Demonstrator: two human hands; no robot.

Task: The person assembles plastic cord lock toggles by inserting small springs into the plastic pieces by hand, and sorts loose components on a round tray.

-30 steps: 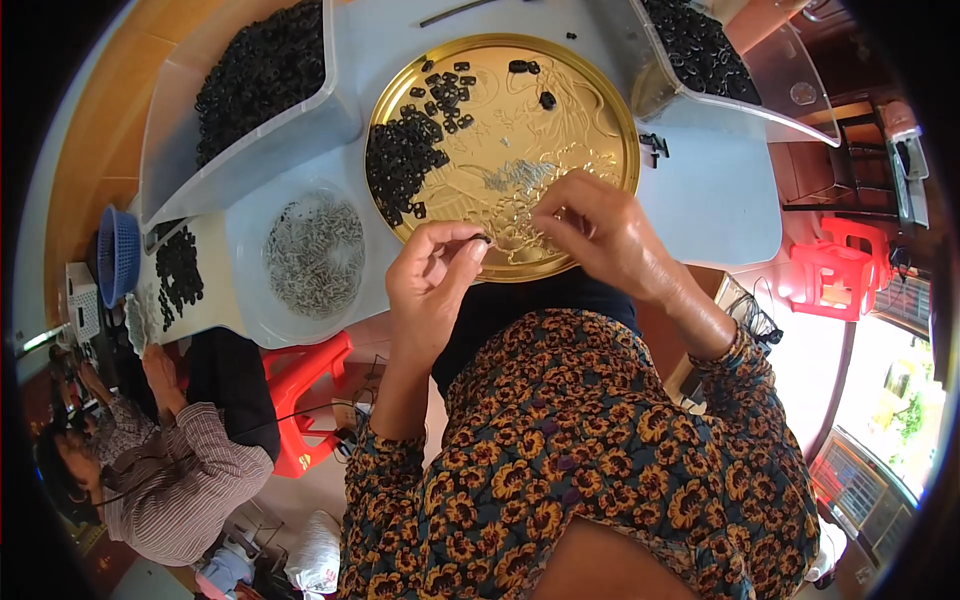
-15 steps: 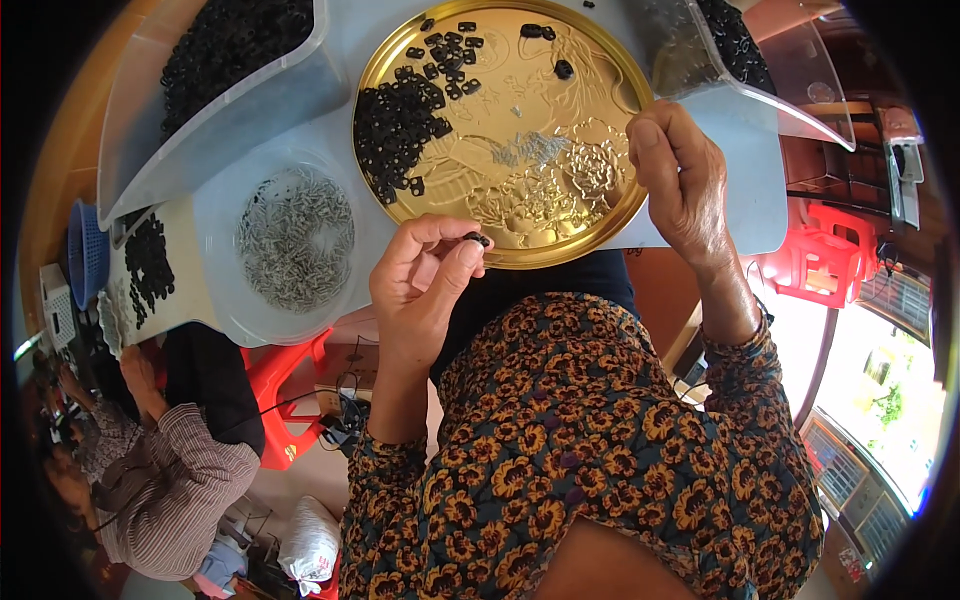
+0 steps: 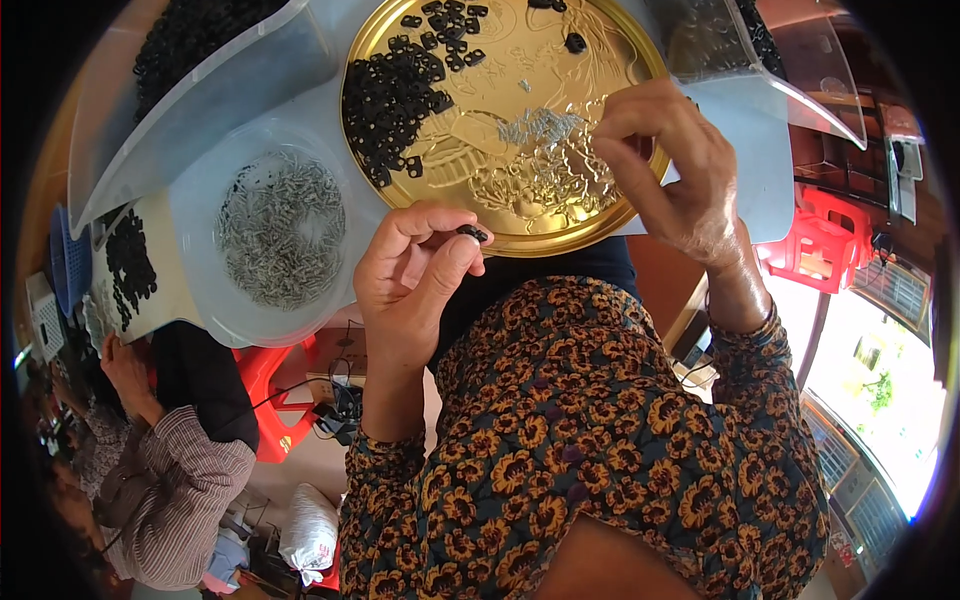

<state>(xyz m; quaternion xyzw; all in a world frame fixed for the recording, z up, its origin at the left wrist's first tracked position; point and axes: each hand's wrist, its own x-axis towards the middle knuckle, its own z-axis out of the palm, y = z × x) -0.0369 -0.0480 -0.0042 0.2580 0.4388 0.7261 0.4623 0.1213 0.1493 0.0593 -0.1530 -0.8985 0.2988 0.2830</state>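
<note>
My left hand (image 3: 412, 282) pinches a small black part (image 3: 471, 233) between thumb and forefinger, just below the rim of a round gold tray (image 3: 600, 215). My right hand (image 3: 672, 170) reaches over the tray's right side, fingertips curled down at a small heap of silver metal pieces (image 3: 538, 126). I cannot tell whether it grips one. A pile of black parts (image 3: 395, 95) lies on the tray's left half, with a few strays near its top.
A clear plastic tub (image 3: 205, 290) of silver pieces stands left of the tray. Bins of black parts (image 3: 190, 40) sit at the upper left and upper right. A person in a striped shirt (image 3: 170, 480) sits at lower left near a red stool (image 3: 265, 385).
My right hand moved from the tray's near edge to its right side, then down onto the silver pieces. My left hand still holds the black part, slightly lower and apart from the right.
</note>
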